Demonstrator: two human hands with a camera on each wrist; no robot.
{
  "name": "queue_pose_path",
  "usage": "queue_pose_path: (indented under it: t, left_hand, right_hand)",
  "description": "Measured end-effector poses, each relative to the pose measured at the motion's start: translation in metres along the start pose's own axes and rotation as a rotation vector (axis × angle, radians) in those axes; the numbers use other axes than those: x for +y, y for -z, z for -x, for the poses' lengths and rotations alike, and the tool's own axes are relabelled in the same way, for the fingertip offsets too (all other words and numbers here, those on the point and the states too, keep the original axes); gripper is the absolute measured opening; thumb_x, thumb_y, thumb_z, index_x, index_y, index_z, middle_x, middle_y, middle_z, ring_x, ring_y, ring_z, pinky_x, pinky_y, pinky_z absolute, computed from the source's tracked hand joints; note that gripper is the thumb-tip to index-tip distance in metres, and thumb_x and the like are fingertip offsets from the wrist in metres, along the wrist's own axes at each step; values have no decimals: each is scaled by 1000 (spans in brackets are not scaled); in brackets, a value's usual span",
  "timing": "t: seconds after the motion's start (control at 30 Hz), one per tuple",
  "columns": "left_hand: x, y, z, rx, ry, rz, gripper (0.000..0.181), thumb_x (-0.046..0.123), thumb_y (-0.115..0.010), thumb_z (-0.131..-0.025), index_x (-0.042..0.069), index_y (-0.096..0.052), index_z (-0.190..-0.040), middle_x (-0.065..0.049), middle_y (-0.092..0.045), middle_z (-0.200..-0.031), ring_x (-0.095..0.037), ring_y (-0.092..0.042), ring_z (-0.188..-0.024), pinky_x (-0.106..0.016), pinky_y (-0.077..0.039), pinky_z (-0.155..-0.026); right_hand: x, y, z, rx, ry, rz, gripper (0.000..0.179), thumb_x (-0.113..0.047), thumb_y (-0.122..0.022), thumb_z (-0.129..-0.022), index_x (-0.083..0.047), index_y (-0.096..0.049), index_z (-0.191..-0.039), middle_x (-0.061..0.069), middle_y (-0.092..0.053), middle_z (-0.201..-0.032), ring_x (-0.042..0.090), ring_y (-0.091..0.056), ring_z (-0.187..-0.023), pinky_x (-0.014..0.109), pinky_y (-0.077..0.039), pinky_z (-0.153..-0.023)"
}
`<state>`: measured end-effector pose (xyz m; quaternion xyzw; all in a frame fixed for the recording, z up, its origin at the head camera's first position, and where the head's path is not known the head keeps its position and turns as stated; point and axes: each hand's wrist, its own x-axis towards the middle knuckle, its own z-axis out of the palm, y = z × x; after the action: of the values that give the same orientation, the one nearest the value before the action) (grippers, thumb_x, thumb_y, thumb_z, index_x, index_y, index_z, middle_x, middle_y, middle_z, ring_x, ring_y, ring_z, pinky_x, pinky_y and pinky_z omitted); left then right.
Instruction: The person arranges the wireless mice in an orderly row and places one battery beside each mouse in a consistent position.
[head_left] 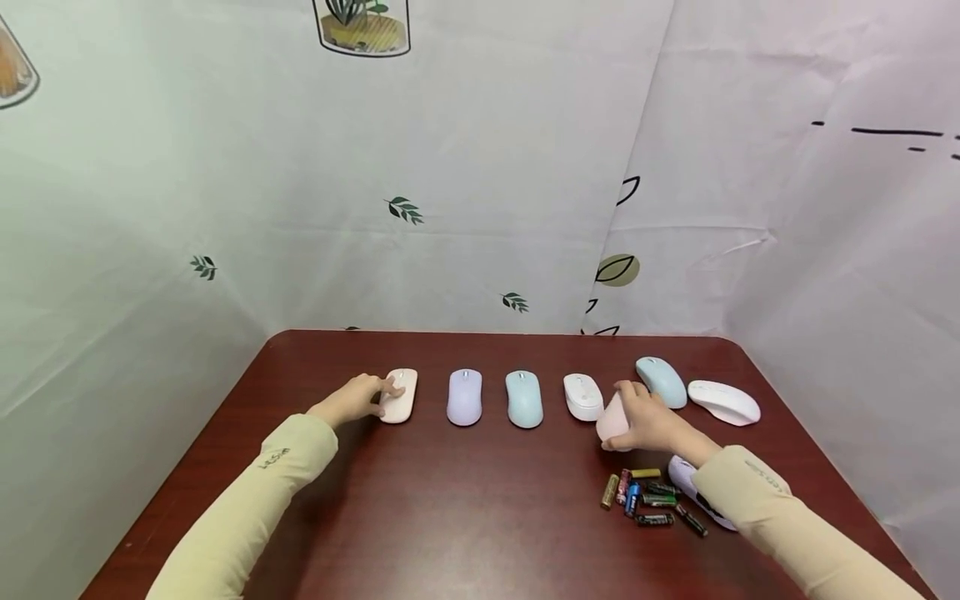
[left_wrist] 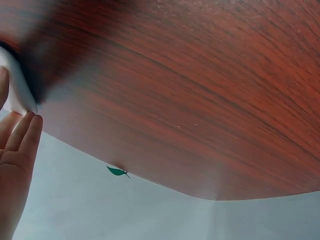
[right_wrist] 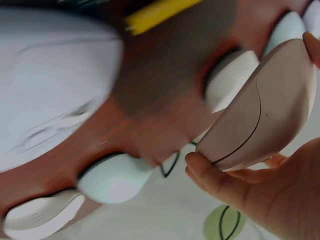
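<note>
My left hand (head_left: 354, 400) grips a cream computer mouse (head_left: 406, 385) at the left end of a row on the table, thumb on one side and fingers at the far end. The left wrist view shows only part of this mouse (left_wrist: 19, 90), at the frame's edge. On the right, my right hand (head_left: 651, 423) holds a pink computer mouse (head_left: 611, 421) by its two ends, between thumb and fingers. In the right wrist view, the pink mouse (right_wrist: 270, 110) is tilted, its side seam showing. A white mouse (head_left: 582, 395) lies just left of it.
Lavender (head_left: 465, 398) and light blue (head_left: 524, 400) mice stand mid-row. Behind my right hand lie another light blue mouse (head_left: 663, 382) and a white one (head_left: 724, 402). Several batteries (head_left: 657, 501) lie nearer, beside a lavender mouse (head_left: 682, 475) partly hidden by the right sleeve. Patterned cloth (head_left: 465, 167) hangs behind the table.
</note>
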<state>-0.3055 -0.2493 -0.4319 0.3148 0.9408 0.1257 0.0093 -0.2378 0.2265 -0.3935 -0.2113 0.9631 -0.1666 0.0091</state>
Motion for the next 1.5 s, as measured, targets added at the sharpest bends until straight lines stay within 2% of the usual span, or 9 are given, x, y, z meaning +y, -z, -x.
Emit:
queue_pose_path:
  t: [0.17,0.3,0.47,0.6,0.87,0.97,1.2,1.4,1.5]
  left_hand:
    - [0,-3,2,25,-46,21,40,1,-75,-73,-1,-67,-112,-26,-61,-119,-39,-61,-106,-44,-50,-85]
    - [0,-5,7,48,-68,44,41,-1,-73,-74,-2,-66,-115,-30,-56,-123,-41,-58,-112,-44,-51,-85]
    - [-2,-5,9,55,-85,41,43,-2,-74,-72,-2,-66,-114,-30,-57,-122,-40,-57,-113,-43,-52,-84]
    - [-3,-5,9,61,-96,44,42,-2,-74,-73,-3,-65,-115,-31,-57,-121,-41,-57,-112,-43,-51,-84]
    - [-2,-4,10,48,-58,25,43,0,-73,-74,-1,-65,-117,-30,-56,-124,-41,-58,-111,-45,-50,-85]
    - [-2,-4,10,40,-53,13,43,1,-74,-74,0,-65,-116,-27,-58,-123,-40,-57,-114,-46,-49,-87]
    - [-1,-6,4,39,-95,-4,38,3,-74,-75,1,-68,-112,-23,-63,-119,-38,-58,-114,-47,-48,-90]
    - [-5,-6,7,23,-73,-26,39,5,-74,-75,2,-67,-114,-26,-60,-121,-39,-58,-113,-48,-47,-91]
    - [-6,-4,9,20,-69,-26,40,5,-74,-75,2,-67,-115,-27,-60,-122,-40,-58,-112,-48,-47,-90]
  right_hand:
    - [-16,-5,-6,-40,51,-22,88,-35,-82,-64,11,-37,-124,35,-44,-122,50,-46,-103,58,-38,-89]
    - [-34,-14,-14,-33,96,-13,88,-34,-83,-62,9,-39,-125,31,-46,-121,45,-48,-96,53,-43,-82]
    - [-66,-28,-25,-14,225,-9,89,-34,-84,-60,7,-40,-125,26,-48,-120,40,-49,-96,48,-46,-81]
    - [-96,-38,-34,-34,325,33,88,-35,-84,-58,5,-42,-124,20,-48,-116,34,-48,-93,44,-46,-78]
    - [-148,-68,-50,-131,415,95,87,-40,-83,-60,0,-41,-124,13,-47,-115,27,-47,-91,33,-45,-79]
    - [-163,-78,-50,-149,439,111,87,-43,-83,-60,-2,-41,-125,12,-47,-116,27,-48,-93,31,-45,-79]
    - [-194,-94,-50,-178,445,151,89,-46,-84,-60,-8,-40,-128,8,-46,-121,23,-48,-99,27,-46,-81]
    - [-222,-112,-59,-189,414,147,90,-49,-82,-61,-13,-40,-131,12,-46,-130,23,-49,-105,27,-46,-85]
    - [-235,-120,-64,-202,420,151,90,-51,-81,-62,-13,-40,-132,10,-46,-128,22,-49,-102,25,-45,-83]
